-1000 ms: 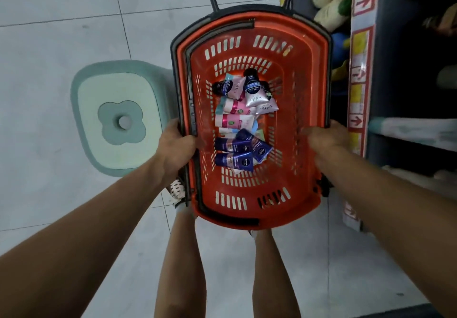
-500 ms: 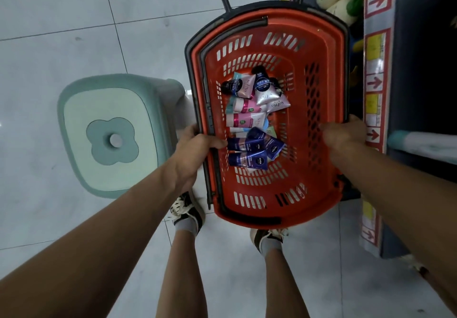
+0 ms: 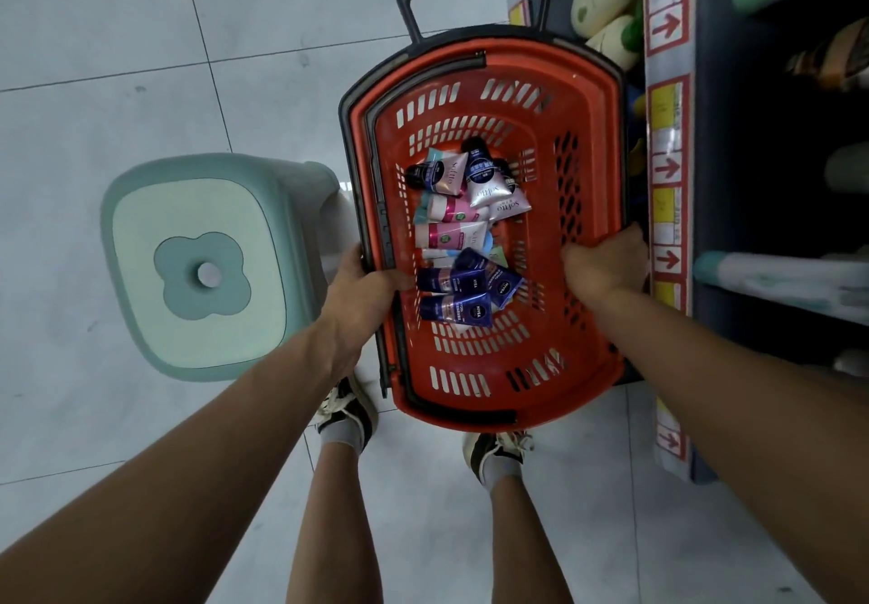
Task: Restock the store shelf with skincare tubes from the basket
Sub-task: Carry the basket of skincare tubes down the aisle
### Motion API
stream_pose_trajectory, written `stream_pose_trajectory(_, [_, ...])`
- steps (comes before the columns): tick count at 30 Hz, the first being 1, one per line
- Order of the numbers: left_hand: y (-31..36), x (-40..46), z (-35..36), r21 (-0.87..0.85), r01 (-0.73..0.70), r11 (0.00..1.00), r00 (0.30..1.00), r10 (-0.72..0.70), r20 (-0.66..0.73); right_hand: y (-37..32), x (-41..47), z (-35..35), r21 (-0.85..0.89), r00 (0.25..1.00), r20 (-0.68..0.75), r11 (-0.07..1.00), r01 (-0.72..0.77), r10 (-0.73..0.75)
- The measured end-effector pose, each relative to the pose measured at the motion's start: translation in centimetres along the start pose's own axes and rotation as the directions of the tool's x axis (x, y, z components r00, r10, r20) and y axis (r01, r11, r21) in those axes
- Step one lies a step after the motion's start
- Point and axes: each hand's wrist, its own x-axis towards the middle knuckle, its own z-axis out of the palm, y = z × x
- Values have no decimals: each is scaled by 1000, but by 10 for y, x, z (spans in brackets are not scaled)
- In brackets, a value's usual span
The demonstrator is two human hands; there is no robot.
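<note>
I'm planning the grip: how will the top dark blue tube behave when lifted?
The blue tube looks small, so probably light. Its glossy skin may be slippery. It lies loosely across other tubes, so neighbours may shift when it's lifted.

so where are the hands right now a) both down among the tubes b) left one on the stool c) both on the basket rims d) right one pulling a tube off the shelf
c: the left hand grips the left rim of the basket and the right hand grips its right rim, with the tubes lying untouched inside.
</note>
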Motion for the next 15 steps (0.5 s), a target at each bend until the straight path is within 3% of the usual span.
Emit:
stream_pose_trajectory(8, [16,-63,-8,39,73,997,996,-71,-46,9,-65,-36,-115,985,119,983,140,-126])
stream_pose_trajectory(15, [42,-172,-15,184,-1,983,998,11,-55,7,-168,-90,-129,953,258,972,199,-161])
